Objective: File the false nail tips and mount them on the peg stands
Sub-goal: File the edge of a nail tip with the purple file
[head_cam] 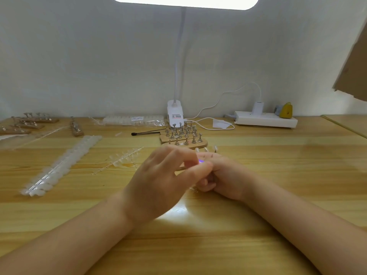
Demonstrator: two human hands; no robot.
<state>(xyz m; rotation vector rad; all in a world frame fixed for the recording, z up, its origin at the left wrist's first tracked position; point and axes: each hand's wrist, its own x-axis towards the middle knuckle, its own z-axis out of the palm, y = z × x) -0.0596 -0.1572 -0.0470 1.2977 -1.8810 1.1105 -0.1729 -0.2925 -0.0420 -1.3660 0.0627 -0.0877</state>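
My left hand (158,181) and my right hand (228,175) meet at the middle of the wooden table. The left thumb and forefinger pinch a small false nail tip, mostly hidden between the fingers. My right hand is curled round a small filing tool; only its purple light (201,161) shows. Just behind the hands stands a wooden peg stand (206,150) with a few clear tips mounted on its pegs. Further back, more peg stands (183,135) carry bare metal pegs.
Long strips of clear nail tips (59,165) and a shorter strip (125,158) lie at the left. More peg stands (29,123) sit at the far left. A clip lamp (174,114), a black brush (146,133), a bag of tips (135,120) and a power strip (265,119) line the back.
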